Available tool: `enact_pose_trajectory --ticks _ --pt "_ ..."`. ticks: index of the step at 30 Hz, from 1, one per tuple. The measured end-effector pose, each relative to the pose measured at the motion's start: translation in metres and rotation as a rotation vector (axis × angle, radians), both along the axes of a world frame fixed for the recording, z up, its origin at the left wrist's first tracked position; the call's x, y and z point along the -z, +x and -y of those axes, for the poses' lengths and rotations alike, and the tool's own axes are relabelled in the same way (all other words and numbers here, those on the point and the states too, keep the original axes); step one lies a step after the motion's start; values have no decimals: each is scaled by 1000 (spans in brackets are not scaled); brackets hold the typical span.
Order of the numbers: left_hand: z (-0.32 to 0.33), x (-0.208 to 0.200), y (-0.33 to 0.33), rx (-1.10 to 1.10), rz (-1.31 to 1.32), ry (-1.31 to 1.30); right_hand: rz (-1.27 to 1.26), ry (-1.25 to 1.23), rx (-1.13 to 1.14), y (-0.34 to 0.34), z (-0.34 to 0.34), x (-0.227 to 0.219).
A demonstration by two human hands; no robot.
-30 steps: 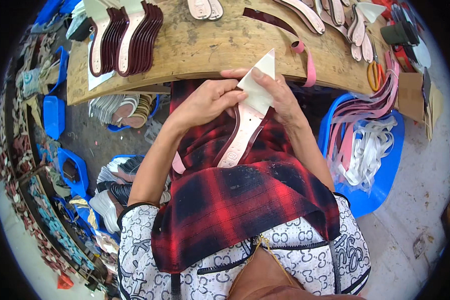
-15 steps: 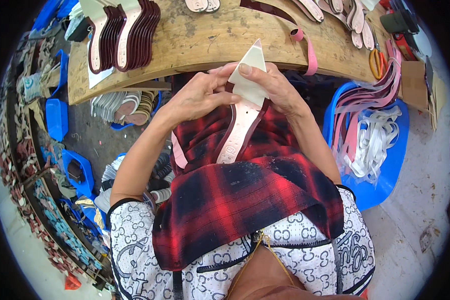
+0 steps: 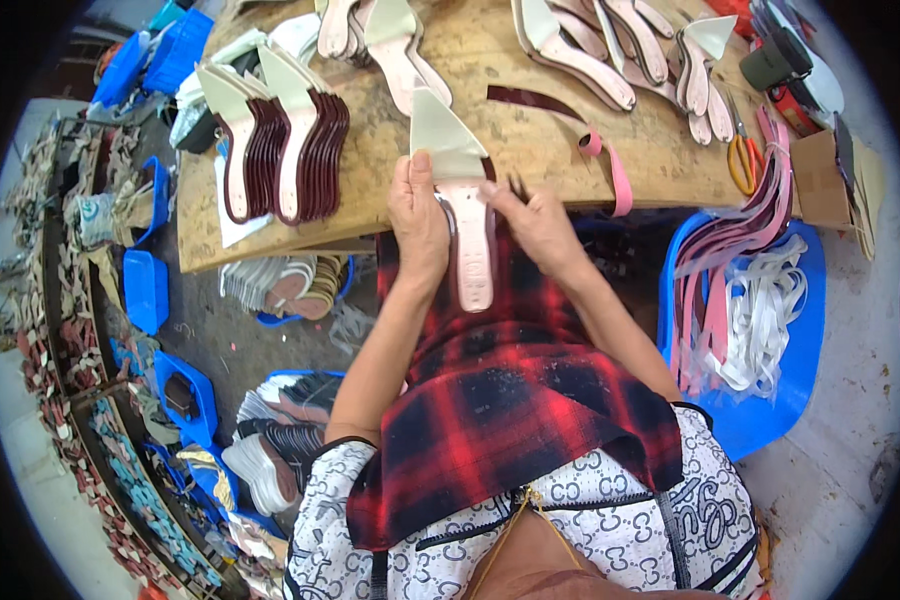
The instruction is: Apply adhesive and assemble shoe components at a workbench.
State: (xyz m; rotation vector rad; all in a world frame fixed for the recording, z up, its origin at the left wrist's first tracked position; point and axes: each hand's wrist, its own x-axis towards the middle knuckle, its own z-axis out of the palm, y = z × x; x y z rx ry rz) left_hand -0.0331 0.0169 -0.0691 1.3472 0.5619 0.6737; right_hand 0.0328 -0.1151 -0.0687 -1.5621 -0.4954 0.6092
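A shoe insole is held above my lap at the table's front edge. It has a pale pink, dotted heel part, dark red edging along its sides and a pointed cream toe piece aimed away from me. My left hand grips its left side just below the cream part, the thumb lying along the edge. At the opposite edge, my right hand has its thumb on the insole's rim with the other fingers curled beside it. What lies under those fingers is hidden.
Two rows of stacked dark-red-edged insoles stand on the wooden table at the left. More pale insoles lie along the back. A dark red and pink strip curls near orange-handled scissors. A blue tub at right holds straps.
The insole has moved forward toward the table and turned more upright. My left hand has shifted to its left side, my right hand to its right edge. More of the tabletop shows.
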Motion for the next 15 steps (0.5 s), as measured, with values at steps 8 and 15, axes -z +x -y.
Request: enact_pose_trajectory --ticks 8,15 --pt "-33 -23 55 -200 138 231 273 -1 154 -34 -18 -6" --pt "-26 -13 48 74 -1 -347 892 -326 -4 -5 20 -16"
